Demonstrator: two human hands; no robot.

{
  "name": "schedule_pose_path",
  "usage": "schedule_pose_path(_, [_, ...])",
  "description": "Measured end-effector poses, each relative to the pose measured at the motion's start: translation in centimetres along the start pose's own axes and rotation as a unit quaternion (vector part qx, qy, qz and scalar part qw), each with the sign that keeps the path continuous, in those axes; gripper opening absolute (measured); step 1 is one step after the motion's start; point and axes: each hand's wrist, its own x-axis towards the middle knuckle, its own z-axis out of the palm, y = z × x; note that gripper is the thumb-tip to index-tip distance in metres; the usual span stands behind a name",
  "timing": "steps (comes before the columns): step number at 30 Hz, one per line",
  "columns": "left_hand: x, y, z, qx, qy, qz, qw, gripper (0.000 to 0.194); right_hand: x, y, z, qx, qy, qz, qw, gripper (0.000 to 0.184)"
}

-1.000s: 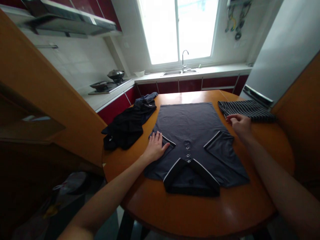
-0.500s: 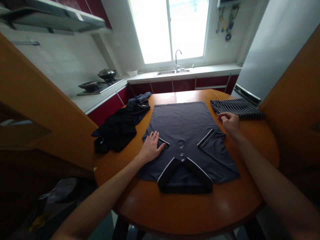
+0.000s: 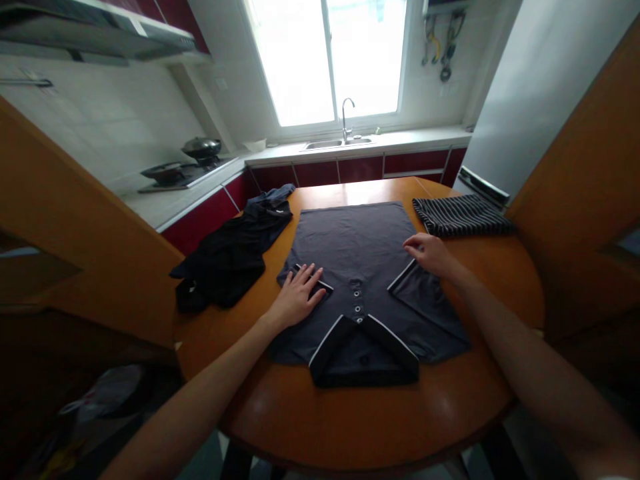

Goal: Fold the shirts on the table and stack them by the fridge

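Note:
A dark grey polo shirt [image 3: 350, 240] lies spread flat, its black collar [image 3: 364, 377] with white edging towards me and its hem towards the window. Both short sleeves are folded inward over the body. My left hand [image 3: 296, 298] rests flat on the left sleeve, fingers spread. Over the shirt's right side, just beyond the right sleeve [image 3: 425, 293], is my right hand [image 3: 431, 255], its fingers loosely bent with nothing seen in them. Whether it touches the cloth I cannot tell.
The shirt lies on a round wooden table [image 3: 360, 427]. Dark clothes [image 3: 225, 260] are heaped at its left edge, and a folded striped garment [image 3: 463, 215] lies at the back right. Beyond are a counter with a sink [image 3: 325, 143] and a stove with pans [image 3: 167, 175].
My right hand has moved left, from beside the striped garment to over the shirt's right side. My left hand stays on the left sleeve. The view has shifted slightly.

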Motion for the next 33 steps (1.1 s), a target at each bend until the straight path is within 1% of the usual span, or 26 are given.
schedule_pose_path(2, [0.0,0.0,-0.2,-0.005,-0.010,0.011,1.000,0.059,-0.1,0.3,0.0,-0.062,-0.044,-0.005,0.997,0.008])
schedule_pose_path(4, [0.1,-0.1,-0.3,-0.004,-0.023,0.013,1.000,0.059,-0.1,0.9,-0.1,-0.117,-0.056,0.020,0.991,0.008])
schedule_pose_path(6, [0.1,-0.1,-0.6,-0.007,-0.042,0.018,0.999,0.058,-0.1,1.7,-0.2,-0.150,-0.061,0.057,0.985,0.009])
schedule_pose_path(8, [0.0,-0.1,-1.0,-0.020,-0.058,0.043,0.997,0.056,-0.1,2.4,-0.3,-0.162,-0.071,0.095,0.980,0.008])
schedule_pose_path(10, [-0.1,0.1,-1.5,-0.044,-0.064,0.084,0.993,0.053,-0.1,2.7,-0.2,-0.162,-0.083,0.123,0.976,0.008])
schedule_pose_path(12, [-0.2,0.4,-2.0,-0.071,-0.054,0.120,0.989,0.050,-0.1,2.9,-0.1,-0.160,-0.087,0.132,0.974,0.008])
schedule_pose_path(13, [-0.2,0.6,-2.3,-0.081,-0.041,0.126,0.988,0.049,-0.1,2.9,-0.1,-0.160,-0.086,0.132,0.974,0.008])
schedule_pose_path(15, [-0.4,1.2,-2.8,-0.089,-0.006,0.121,0.989,0.047,-0.1,3.0,0.0,-0.158,-0.084,0.133,0.975,0.009])
schedule_pose_path(17, [-0.5,1.6,-3.2,-0.089,0.010,0.112,0.990,0.038,-0.1,3.0,0.1,-0.153,-0.084,0.143,0.974,0.011])
schedule_pose_path(20, [-0.6,2.0,-3.6,-0.093,-0.026,0.115,0.989,0.015,-0.1,3.1,0.1,-0.148,-0.085,0.158,0.972,0.013])
schedule_pose_path(22, [-0.6,2.1,-3.6,-0.096,-0.048,0.114,0.988,0.008,-0.1,3.1,0.1,-0.155,-0.089,0.161,0.971,0.014])
schedule_pose_path(27, [-0.6,2.0,-3.6,-0.092,-0.051,0.120,0.987,0.006,0.0,3.2,0.1,-0.178,-0.103,0.169,0.964,0.016])
schedule_pose_path(33, [-0.5,1.7,-3.2,-0.102,-0.048,0.121,0.986,0.006,0.0,2.7,-0.2,-0.169,-0.117,0.192,0.960,0.014])
